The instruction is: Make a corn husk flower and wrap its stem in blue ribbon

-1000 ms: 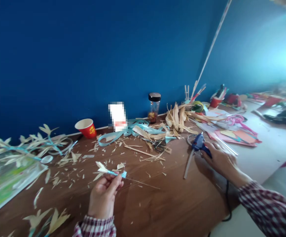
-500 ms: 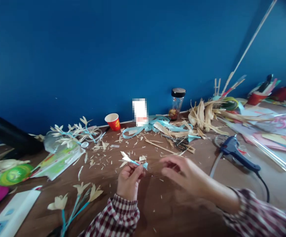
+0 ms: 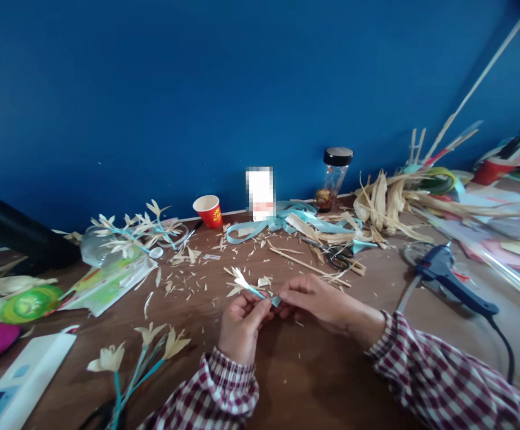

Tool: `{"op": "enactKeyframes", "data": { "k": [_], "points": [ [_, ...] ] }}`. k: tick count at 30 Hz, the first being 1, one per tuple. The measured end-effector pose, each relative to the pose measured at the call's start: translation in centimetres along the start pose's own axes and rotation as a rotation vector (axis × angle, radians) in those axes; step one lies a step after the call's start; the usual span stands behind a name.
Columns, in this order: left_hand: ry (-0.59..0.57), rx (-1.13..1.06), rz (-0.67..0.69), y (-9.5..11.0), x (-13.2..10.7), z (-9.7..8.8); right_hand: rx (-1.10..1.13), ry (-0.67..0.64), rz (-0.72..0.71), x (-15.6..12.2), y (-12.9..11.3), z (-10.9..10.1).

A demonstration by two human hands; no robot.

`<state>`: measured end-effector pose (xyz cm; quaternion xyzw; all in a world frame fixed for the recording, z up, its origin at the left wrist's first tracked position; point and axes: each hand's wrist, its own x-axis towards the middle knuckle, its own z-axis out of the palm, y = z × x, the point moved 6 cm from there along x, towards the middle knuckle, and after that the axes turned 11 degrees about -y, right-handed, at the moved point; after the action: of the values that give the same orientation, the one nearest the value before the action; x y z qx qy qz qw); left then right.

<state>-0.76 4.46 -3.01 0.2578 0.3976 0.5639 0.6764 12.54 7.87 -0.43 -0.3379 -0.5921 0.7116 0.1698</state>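
Note:
A small corn-husk flower (image 3: 241, 279) with a light-blue wrapped stem points up and left from my left hand (image 3: 243, 319), whose thumb and fingers pinch the stem. Close beside it, my right hand (image 3: 307, 297) is closed in a pinch on the blue tape (image 3: 276, 301) at the stem's lower end. The fingertips of both hands nearly meet there, and the right fingers hide part of the tape. Husk scraps (image 3: 264, 281) lie on the table just behind the hands.
A blue glue gun (image 3: 457, 279) with its cord lies to the right. Scissors (image 3: 339, 260), blue ribbon (image 3: 302, 220), a red paper cup (image 3: 209, 212) and a lidded jar (image 3: 334, 179) stand or lie towards the wall. Finished husk flowers (image 3: 109, 358) are at front left.
My right hand has moved left and now pinches the blue tape beside my left hand. My left hand still holds the flower. The view has shifted slightly.

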Motion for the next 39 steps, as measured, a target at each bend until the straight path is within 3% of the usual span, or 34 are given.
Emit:
{"op": "enactKeyframes", "data": {
  "k": [5, 19, 28, 39],
  "points": [
    [-0.025, 0.028, -0.002, 0.1, 0.1, 0.2, -0.009, 0.005, -0.023, 0.2, 0.2, -0.2],
    [-0.122, 0.110, -0.169, -0.1, 0.3, 0.1, -0.099, 0.009, -0.091, -0.4, -0.8, 0.5],
    [-0.093, 0.215, -0.171, 0.0, 0.2, -0.2, -0.162, 0.026, -0.072, -0.8, -0.5, 0.1],
    [0.018, 0.233, -0.149, -0.3, 0.0, -0.3, -0.535, 0.212, -0.220, -1.5, -2.2, 0.5]
  ]
}}
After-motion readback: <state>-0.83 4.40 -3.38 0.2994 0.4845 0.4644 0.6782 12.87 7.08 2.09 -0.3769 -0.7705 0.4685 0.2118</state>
